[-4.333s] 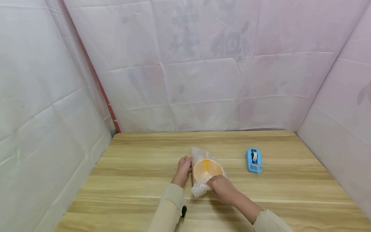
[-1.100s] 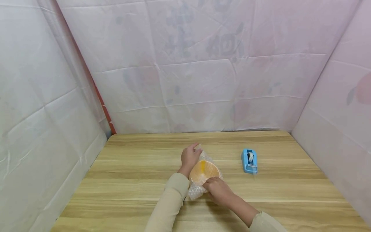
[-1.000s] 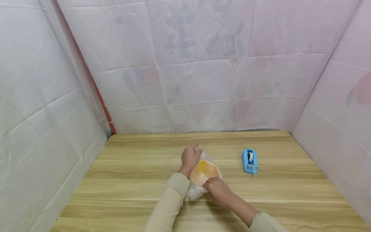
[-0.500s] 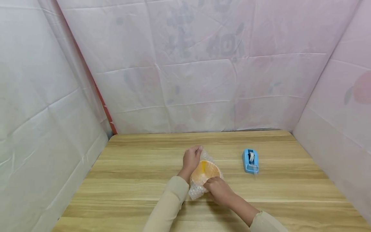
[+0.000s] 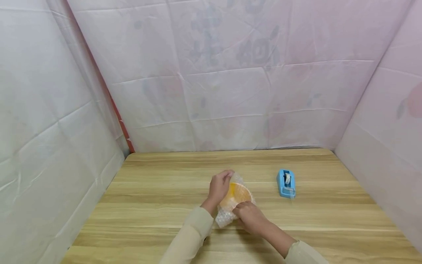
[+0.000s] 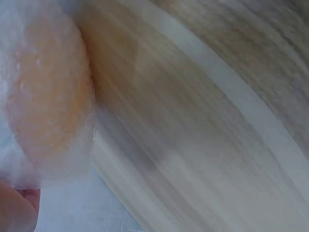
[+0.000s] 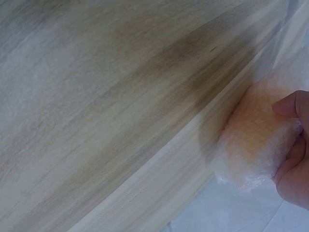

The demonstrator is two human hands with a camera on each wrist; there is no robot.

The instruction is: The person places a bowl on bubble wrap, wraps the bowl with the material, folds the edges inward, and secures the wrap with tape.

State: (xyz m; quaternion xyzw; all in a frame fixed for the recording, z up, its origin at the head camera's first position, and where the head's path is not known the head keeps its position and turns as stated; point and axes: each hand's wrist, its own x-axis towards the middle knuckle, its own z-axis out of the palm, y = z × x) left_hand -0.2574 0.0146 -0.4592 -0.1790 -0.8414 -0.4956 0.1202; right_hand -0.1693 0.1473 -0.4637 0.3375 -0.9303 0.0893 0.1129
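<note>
An orange, round, bowl-like thing (image 5: 242, 193) with a yellow patch lies on the table inside bubble wrap (image 5: 225, 217). My left hand (image 5: 219, 187) pinches the wrap's far corner and partly covers the left side of the bundle. From the near right, my right hand (image 5: 251, 217) grips the wrapped rim. In the right wrist view its thumb (image 7: 288, 104) presses on the wrap, with the fingers curled underneath. Only a bit of the left hand (image 6: 17, 210) shows in the left wrist view, at the end of the wrapped bundle (image 6: 50, 96).
To the right of the bundle stands a light blue tape dispenser (image 5: 286, 183) with a roll and a loose tape end at its front. The wood-grain table (image 5: 148, 198) meets whitish sheets (image 5: 227, 95) at the back and both sides.
My left hand first went from the bundle's left side to the wrap's far corner. Since then it has drawn that corner slightly right and nearer. The right hand keeps its grip.
</note>
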